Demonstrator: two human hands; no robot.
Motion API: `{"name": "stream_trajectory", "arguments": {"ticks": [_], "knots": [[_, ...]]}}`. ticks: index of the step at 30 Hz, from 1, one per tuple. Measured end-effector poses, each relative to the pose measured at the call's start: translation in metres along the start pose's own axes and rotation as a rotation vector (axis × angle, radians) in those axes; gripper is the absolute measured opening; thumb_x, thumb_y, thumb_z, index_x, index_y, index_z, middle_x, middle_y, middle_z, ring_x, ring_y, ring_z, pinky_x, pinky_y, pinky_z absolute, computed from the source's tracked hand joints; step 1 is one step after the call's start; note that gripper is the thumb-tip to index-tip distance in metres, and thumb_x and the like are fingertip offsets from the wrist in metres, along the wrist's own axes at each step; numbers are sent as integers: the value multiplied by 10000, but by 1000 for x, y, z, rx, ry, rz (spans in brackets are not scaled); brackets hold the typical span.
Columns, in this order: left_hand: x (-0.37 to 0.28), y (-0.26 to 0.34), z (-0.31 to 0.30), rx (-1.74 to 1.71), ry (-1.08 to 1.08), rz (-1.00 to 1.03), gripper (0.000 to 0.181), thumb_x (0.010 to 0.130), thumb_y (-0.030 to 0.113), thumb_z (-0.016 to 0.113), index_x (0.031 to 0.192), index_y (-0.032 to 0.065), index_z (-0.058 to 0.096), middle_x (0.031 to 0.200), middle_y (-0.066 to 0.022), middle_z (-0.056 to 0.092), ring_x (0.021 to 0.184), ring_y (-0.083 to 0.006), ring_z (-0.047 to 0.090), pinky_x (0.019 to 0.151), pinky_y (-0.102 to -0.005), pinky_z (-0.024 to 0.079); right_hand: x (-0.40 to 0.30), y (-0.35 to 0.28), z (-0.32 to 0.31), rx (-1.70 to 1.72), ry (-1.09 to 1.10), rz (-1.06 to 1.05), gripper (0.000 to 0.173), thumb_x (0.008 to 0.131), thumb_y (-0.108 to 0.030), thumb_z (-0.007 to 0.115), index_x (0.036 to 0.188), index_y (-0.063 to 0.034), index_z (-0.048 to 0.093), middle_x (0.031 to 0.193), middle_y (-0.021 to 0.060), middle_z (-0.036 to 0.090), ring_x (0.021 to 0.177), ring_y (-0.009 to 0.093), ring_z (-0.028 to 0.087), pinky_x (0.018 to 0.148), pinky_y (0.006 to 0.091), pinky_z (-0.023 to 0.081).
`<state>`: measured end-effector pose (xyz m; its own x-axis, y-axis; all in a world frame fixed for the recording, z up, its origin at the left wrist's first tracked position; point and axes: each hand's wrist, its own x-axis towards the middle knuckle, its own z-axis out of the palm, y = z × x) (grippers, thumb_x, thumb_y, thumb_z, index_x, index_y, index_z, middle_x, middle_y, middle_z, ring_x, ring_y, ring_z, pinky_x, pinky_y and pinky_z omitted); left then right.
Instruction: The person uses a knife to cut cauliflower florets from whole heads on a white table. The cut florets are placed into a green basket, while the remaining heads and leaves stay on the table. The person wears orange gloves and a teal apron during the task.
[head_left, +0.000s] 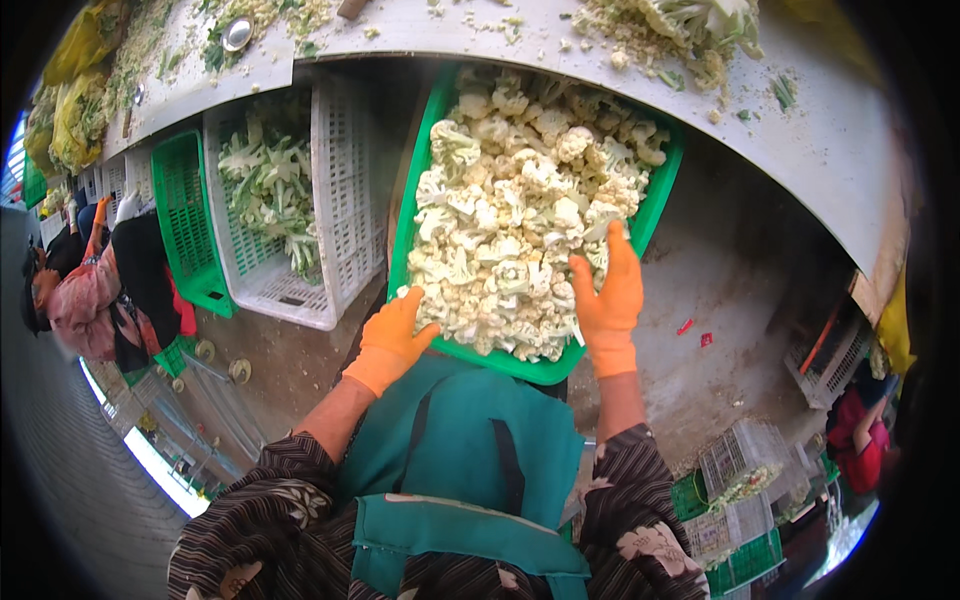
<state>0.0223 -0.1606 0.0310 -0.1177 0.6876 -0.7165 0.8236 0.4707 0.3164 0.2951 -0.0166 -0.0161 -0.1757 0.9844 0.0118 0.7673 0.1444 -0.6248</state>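
A green plastic crate (543, 369) piled with cut cauliflower florets (517, 217) rests at my lap, its far end under the table edge. My left hand (391, 337), in an orange glove, lies at the crate's near left corner with thumb and forefinger apart. Whether it grips the rim there is hidden. On the right side, my right hand (611, 307), gloved the same way, has its fingers spread against the florets and the crate's edge. A teal apron (465, 442) covers my lap just below the crate.
The white tabletop (465, 30) bears cauliflower scraps and a cauliflower head (705, 30). A white crate (349, 195) with leafy trimmings (274, 195) and a green crate (187, 225) stand left. A person (90, 300) sits further left, another person (862, 435) far right. Stacked crates (742, 457) stand lower right.
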Motion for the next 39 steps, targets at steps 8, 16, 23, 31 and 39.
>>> {"name": "stream_trajectory", "arguments": {"ticks": [8,16,23,31,39], "knots": [[38,-26,73,192,41,105,432,817,200,703,1171,52,504,1062,-170,591,1000,-406,578,824,-510,486,-103,-28,61,194,-692,453,367,876,-387,715,1001,-42,719,832,134,712,778,289,690,713,392,544],[-1,3,1,-121,-95,-9,433,923,276,647,1282,54,553,1124,-185,636,1063,-396,606,893,-485,498,10,-48,25,-46,-228,96,473,876,-355,705,1281,-131,607,1098,132,651,982,362,635,822,458,516],[-9,3,-15,-366,-9,179,466,918,292,680,1305,54,576,1205,-183,653,1035,-343,656,881,-424,525,104,-29,73,-28,-354,260,645,805,-367,774,1327,-44,575,1065,164,695,953,373,656,843,464,509],[61,-16,-85,-656,404,120,446,890,182,721,1291,46,582,1022,-163,711,856,-261,695,786,-366,550,89,-77,-3,-15,-377,164,881,765,-440,818,1478,-65,460,1281,232,628,1135,339,639,951,392,496],[225,2,-216,166,1100,351,665,915,296,680,1463,30,414,1347,-209,548,1270,-404,494,1059,-471,406,291,1,-82,-264,380,-324,747,861,-283,742,1476,-7,420,1449,235,498,1278,411,520,1091,423,407]]}}
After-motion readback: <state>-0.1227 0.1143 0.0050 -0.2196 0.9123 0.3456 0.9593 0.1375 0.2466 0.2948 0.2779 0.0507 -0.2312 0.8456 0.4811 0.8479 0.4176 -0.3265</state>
